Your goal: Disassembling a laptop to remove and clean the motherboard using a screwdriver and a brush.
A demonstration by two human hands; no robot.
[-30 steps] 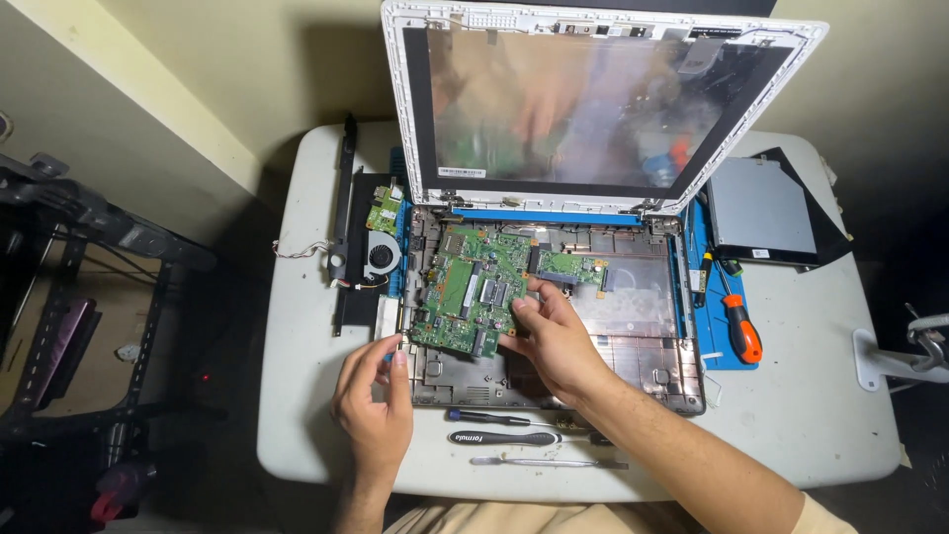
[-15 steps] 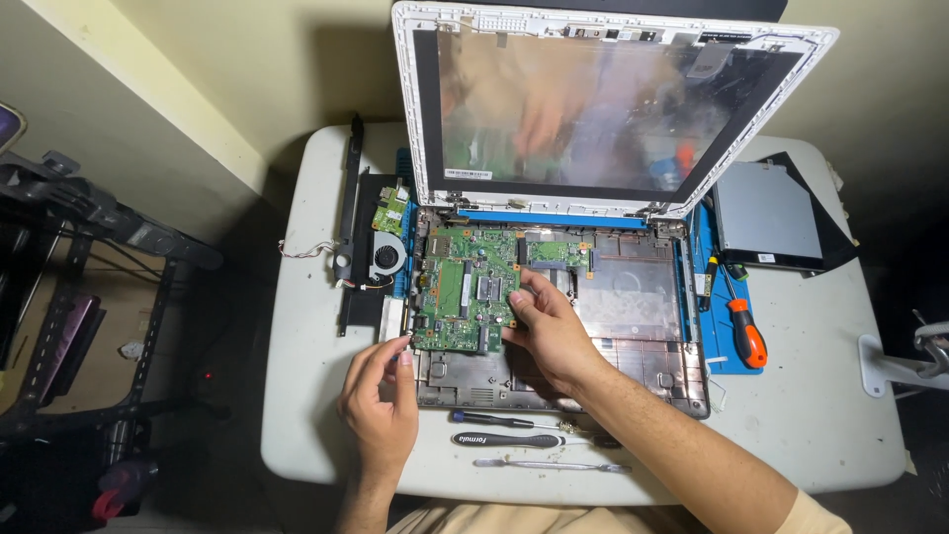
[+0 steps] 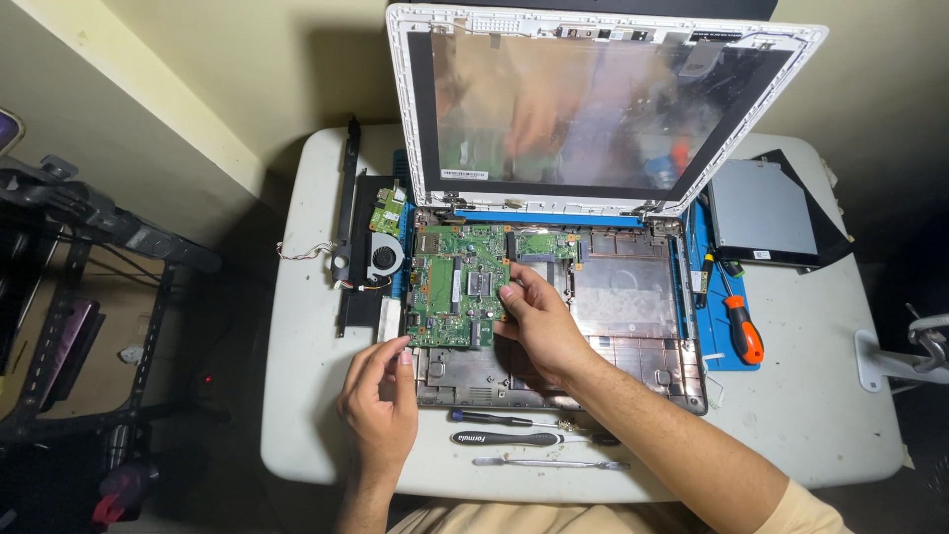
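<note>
An opened laptop (image 3: 593, 297) lies on a white table (image 3: 820, 415), screen (image 3: 593, 109) raised, base shell exposed. The green board (image 3: 457, 287) sits in the left part of the shell. The left hand (image 3: 381, 400) pinches the board's lower left corner, fingertips closed on its edge. The right hand (image 3: 539, 326) rests on the board's right edge, fingers curled against it, thumb side over the shell; a full grip cannot be confirmed. A fan (image 3: 384, 259) lies just left of the board. Two screwdrivers (image 3: 504, 427) and a metal pry tool (image 3: 549, 463) lie along the table's front edge. An orange-handled screwdriver (image 3: 741, 326) rests on a blue mat (image 3: 714, 346) at right, near a drive (image 3: 761, 213).
</note>
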